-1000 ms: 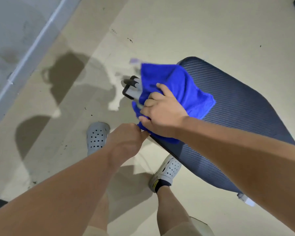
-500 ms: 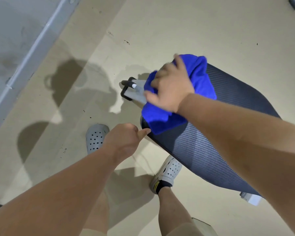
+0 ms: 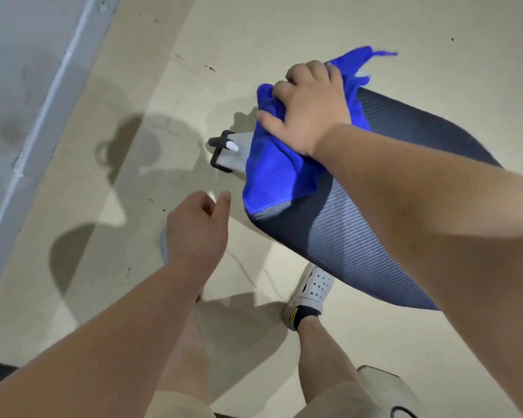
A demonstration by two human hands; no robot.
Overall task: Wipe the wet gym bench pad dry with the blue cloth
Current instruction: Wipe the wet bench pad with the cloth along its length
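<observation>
The dark ribbed gym bench pad (image 3: 360, 236) runs from the centre toward the right. A blue cloth (image 3: 278, 170) lies draped over its far left end, with one corner flying up beyond the pad. My right hand (image 3: 308, 110) grips the cloth, fingers curled into its folds, and presses it against the pad. My left hand (image 3: 197, 230) hovers over the floor just left of the pad's near corner, fingers loosely curled, holding nothing and touching neither pad nor cloth.
A white and black bench frame end (image 3: 227, 155) sticks out left of the cloth. My feet in perforated clogs (image 3: 311, 288) stand on the beige floor below the pad. A grey wall with a rail (image 3: 52, 95) runs along the left.
My right hand has swept the cloth along the pad away from me, toward its far end. My left hand has come off the pad's corner and loosened.
</observation>
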